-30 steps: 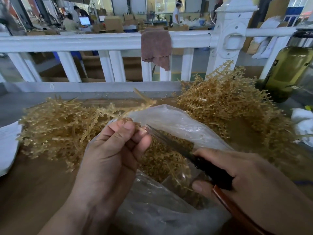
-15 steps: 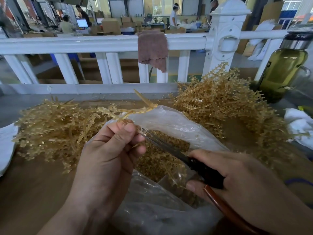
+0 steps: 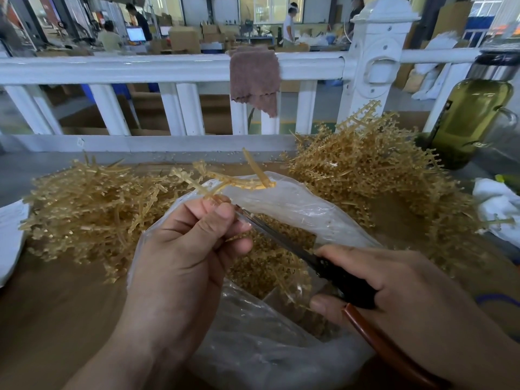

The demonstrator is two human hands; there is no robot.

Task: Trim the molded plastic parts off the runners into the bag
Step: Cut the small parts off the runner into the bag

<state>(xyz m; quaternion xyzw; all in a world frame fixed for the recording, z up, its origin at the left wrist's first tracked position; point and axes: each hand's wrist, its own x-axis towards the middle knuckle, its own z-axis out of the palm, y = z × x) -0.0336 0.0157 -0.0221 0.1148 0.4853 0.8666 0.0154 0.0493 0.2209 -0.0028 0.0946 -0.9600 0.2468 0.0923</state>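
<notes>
Left hand (image 3: 180, 254): thumb and fingers pinch one tan runner (image 3: 233, 182), which it holds just above the mouth of the clear plastic bag (image 3: 309, 209). The runner's branches fan up and leftward.

Right hand (image 3: 408, 291): fingers curl round the handles of the scissors (image 3: 295, 249), one black and one red-brown. The blade tips reach the left fingertips, at the runner's lower end. I cannot tell whether the blades are parted.

The hands are near each other over the bag but not touching. The bag lies open on the brown table (image 3: 56, 319), with small tan trimmed parts (image 3: 267, 266) heaped inside.

Runner piles flank the bag: one on the left (image 3: 92, 204) and a taller one on the right (image 3: 374, 170). Behind them is a white railing (image 3: 140, 68) with a brown cloth (image 3: 254, 77) draped over it, and a green bottle (image 3: 467, 116) stands far right.
</notes>
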